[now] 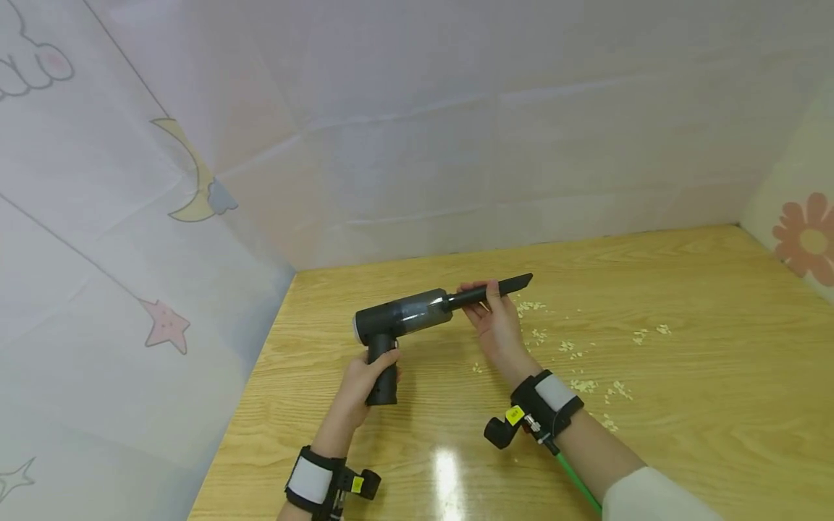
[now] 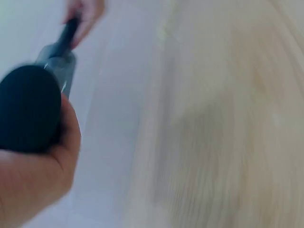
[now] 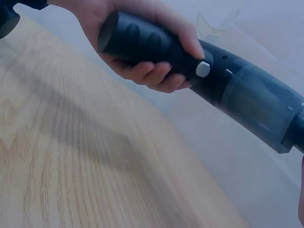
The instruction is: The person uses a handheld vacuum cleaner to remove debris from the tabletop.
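A black handheld vacuum cleaner (image 1: 407,315) with a see-through dust cup (image 1: 426,311) is held above the wooden table, its long flat crevice nozzle (image 1: 517,283) slanting up to the right. My left hand (image 1: 357,385) grips the handle (image 1: 382,373). In the right wrist view the left thumb lies beside a silver button (image 3: 203,69) on the vacuum. With thumb and fingers, my right hand (image 1: 500,333) holds the nozzle near its middle. The left wrist view is blurred; the round handle end (image 2: 29,109) fills its left side, and my right hand (image 2: 91,14) shows at the top.
Pale yellow crumbs (image 1: 584,386) lie scattered on the table (image 1: 717,347), to the right of the vacuum and around my right wrist. Printed cloth walls (image 1: 404,159) stand behind and to the left. A green cable (image 1: 576,477) runs from the right wrist strap.
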Motion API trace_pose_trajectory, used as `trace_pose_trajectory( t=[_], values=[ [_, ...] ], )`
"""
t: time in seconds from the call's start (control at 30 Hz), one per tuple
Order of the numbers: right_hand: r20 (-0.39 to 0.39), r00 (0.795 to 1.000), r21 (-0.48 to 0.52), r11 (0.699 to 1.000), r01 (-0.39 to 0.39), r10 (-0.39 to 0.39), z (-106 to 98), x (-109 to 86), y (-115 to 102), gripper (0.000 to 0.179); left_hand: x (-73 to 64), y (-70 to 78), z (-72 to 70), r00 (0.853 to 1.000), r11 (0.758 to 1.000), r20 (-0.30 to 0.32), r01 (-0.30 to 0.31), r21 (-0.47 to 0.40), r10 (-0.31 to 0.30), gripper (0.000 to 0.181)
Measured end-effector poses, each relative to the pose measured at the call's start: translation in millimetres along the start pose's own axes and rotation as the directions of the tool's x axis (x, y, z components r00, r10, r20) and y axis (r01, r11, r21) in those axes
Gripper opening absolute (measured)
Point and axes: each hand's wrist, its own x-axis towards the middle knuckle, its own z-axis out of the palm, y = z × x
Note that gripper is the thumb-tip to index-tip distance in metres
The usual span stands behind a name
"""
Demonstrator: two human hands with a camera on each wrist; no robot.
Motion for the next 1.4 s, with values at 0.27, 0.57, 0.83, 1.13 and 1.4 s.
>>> trace_pose_trajectory(
  t=[0.27,0.57,0.83,1.13,1.4],
  values=[
    [0.047,0.998,0.073,0.997,0.029,-0.032,-1,-8.3,-13,0.034,-2.7,14.2,-2.4,0.87,0.792,0.489,0.256,-0.554,0.061,0.026],
    [0.068,0.997,0.09,0.995,0.038,-0.044,1,-12.3,-15,0.034,-0.2,12.5,-2.6,0.778,0.696,0.602,0.333,-0.636,0.178,0.02],
    [0.049,0.999,0.105,0.994,0.007,-0.012,2,-14.0,-12,0.033,-0.1,8.2,-6.7,0.778,0.716,0.599,0.307,-0.627,0.191,0.021],
    [-0.04,0.996,0.061,0.995,-0.074,0.077,3,-14.2,-10,0.027,0.1,4.0,-9.1,0.819,0.722,0.548,0.274,-0.635,0.171,0.023],
    [-0.047,0.997,0.058,0.996,-0.06,0.063,3,-16.2,-7,0.028,-2.0,4.2,-10.1,0.843,0.726,0.521,0.271,-0.631,0.138,0.024]
  ],
)
